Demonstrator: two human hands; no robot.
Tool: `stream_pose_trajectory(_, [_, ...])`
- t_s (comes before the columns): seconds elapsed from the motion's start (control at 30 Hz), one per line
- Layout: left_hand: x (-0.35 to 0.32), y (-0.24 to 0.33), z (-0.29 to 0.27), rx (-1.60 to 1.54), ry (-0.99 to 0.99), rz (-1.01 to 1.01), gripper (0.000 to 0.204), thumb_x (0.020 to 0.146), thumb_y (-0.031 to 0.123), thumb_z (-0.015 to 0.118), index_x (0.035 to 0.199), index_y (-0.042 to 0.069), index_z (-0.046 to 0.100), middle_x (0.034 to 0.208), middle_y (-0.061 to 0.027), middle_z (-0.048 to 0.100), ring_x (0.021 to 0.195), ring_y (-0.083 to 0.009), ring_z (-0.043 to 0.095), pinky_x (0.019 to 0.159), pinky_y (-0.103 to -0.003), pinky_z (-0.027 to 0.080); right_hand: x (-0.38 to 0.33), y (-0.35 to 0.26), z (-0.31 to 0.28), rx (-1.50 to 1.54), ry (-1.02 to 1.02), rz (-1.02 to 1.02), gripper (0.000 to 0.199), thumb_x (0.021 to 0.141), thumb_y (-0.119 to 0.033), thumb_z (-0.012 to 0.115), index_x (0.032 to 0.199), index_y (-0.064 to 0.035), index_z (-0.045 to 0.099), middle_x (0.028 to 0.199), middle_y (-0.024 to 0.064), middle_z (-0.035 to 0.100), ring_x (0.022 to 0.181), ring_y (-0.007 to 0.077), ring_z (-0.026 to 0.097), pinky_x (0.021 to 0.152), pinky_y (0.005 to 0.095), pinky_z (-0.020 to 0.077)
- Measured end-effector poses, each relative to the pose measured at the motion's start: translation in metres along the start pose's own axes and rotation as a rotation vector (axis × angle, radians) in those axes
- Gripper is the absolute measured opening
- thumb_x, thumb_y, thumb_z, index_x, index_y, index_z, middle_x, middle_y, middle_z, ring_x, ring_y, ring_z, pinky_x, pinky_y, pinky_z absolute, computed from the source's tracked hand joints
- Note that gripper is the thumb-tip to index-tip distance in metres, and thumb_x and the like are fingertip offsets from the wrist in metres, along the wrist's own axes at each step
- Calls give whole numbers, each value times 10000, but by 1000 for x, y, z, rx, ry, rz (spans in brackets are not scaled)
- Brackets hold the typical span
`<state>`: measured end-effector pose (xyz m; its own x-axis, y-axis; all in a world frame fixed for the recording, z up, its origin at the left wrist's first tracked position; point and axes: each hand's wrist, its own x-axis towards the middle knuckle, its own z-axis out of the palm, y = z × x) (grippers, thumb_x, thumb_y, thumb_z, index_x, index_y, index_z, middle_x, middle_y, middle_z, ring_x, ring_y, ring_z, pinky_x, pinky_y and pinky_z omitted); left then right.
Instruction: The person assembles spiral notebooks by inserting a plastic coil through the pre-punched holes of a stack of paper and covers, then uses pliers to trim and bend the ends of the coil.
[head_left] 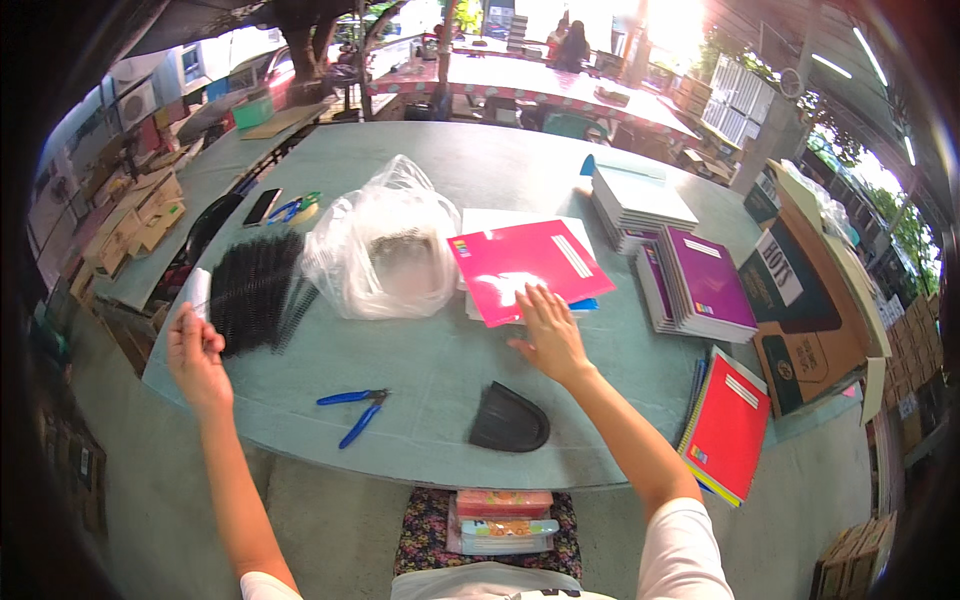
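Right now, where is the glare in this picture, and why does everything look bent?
Head view: daylight burns out the top, right of centre; glare whitens a patch on the pink notebook near the right hand; the table edges bow because the lens is a wide fisheye; the picture's rim and corners fall dark.

The left hand [200,362] is beside black coils [250,290] near the table [420,420]'s left edge; the right hand [550,335] touches a pink notebook [520,262].

glossy pink notebook cover [530,262], crinkled plastic bag [345,255], matt cardboard box [815,305], smooth table [290,390]
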<state>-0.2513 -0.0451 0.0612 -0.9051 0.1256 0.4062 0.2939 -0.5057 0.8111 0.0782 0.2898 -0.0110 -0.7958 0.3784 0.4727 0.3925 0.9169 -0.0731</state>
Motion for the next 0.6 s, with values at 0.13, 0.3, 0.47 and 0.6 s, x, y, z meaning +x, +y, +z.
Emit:
stream_pose_trajectory(0.13, [-12, 69, -19, 126, 48, 201, 216, 937, 203, 545, 1056, 23, 548, 762, 27, 486, 652, -48, 455, 575, -174, 386, 67, 10, 47, -58, -129, 172, 685, 838, -365, 596, 1401, -103, 309, 1417, 171, 344, 1330, 339, 309, 1084, 469, 259])
stream_pose_trajectory(0.3, [-49, 123, -49, 249, 28, 116, 210, 940, 226, 534, 1046, 45, 545, 725, 31, 464, 615, -38, 436, 476, -167, 341, 119, -38, 3, -142, -594, 108, 612, 858, -329, 562, 1413, -281, 309, 1416, 184, 345, 1284, 460, 330, 985, 519, 391])
stream_pose_trajectory(0.47, [-71, 103, -47, 285, -19, -60, 207, 935, 236, 542, 1021, 48, 533, 662, 24, 445, 562, -34, 421, 405, -165, 301, 134, -14, 41, -278, -576, -33, 418, 785, -197, 641, 1193, -225, 555, 1235, 176, 526, 933, 402, 616, 778, 478, 516])
stream_pose_trajectory(0.6, [-75, 98, -50, 291, -124, -74, 190, 933, 211, 543, 1017, 42, 530, 665, 18, 461, 544, -35, 423, 377, -160, 303, 144, 5, 27, -114, -570, -168, 367, 764, -142, 654, 1124, -184, 600, 1009, 126, 635, 856, 307, 652, 755, 429, 520])
